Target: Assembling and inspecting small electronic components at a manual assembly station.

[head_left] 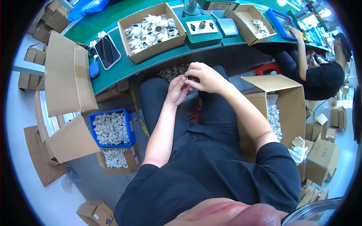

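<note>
Above my lap, just off the table's front edge, my two hands meet fingertip to fingertip. My left hand (177,90) has its fingers curled and pinched together. From the right, my right hand (206,77) pinches at the same spot. Whatever lies between the fingertips is too small and covered to make out. Beyond the hands, a shallow cardboard box (180,33) on the table holds many white finned plastic parts (151,33). Beside it stands a green fixture block (203,37) with a white top plate. More such parts (171,72) show below the table edge, partly behind my hands.
Left of me, a blue bin (132,140) full of white parts stands over a small carton (132,160). A large open carton (292,113) is at my right, a white glove (298,150) by it. A phone (107,51) lies on the green table (130,71). Another person (320,77) sits far right.
</note>
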Demonstrator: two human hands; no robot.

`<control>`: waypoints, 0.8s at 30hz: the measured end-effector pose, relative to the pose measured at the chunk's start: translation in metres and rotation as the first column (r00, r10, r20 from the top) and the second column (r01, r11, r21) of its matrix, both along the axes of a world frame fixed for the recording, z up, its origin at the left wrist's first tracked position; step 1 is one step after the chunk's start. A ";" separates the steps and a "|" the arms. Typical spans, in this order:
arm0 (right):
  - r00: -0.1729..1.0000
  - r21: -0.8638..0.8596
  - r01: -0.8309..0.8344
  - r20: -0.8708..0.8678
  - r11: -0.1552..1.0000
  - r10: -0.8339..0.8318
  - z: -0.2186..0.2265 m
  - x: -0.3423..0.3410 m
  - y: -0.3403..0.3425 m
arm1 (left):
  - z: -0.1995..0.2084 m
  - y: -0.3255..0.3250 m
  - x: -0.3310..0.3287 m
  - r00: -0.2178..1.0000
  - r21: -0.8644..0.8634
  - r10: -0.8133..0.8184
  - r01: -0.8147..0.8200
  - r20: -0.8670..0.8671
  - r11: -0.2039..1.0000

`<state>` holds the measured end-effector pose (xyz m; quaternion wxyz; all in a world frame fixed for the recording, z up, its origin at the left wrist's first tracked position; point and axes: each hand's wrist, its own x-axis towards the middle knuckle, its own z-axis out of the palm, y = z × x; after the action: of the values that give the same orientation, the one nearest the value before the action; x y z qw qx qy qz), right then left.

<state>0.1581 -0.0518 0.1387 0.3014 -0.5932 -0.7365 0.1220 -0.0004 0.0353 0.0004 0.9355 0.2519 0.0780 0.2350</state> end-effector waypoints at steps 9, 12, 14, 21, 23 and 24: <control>0.898 0.272 0.402 -0.303 0.874 -0.319 0.047 0.043 0.028 | 0.000 0.000 0.001 1.000 -0.028 0.014 -0.014 -0.019 1.000; 0.843 0.326 0.536 -0.156 0.779 -0.515 0.061 0.087 0.050 | 0.002 -0.008 0.010 0.997 -0.011 -0.061 0.061 -0.046 0.998; 0.849 0.305 0.526 -0.137 0.794 -0.510 0.055 0.095 0.065 | 0.004 -0.008 0.012 0.992 -0.001 -0.110 0.110 -0.062 0.994; 0.876 0.046 0.465 -0.174 0.884 -0.451 0.084 0.104 0.077 | -0.002 -0.014 0.023 0.970 0.071 -0.175 0.189 -0.167 0.979; 0.833 0.025 0.548 -0.103 0.836 -0.544 0.082 0.111 0.077 | -0.004 -0.018 0.026 0.959 0.085 -0.206 0.226 -0.197 0.970; 0.808 0.018 0.587 -0.067 0.809 -0.585 0.081 0.121 0.078 | -0.005 -0.020 0.027 0.948 0.097 -0.225 0.251 -0.225 0.963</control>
<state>0.2788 0.0265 0.2200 0.3567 -0.7818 -0.5107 0.0265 0.0261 0.0152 -0.0043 0.9259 0.3408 0.1314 0.0965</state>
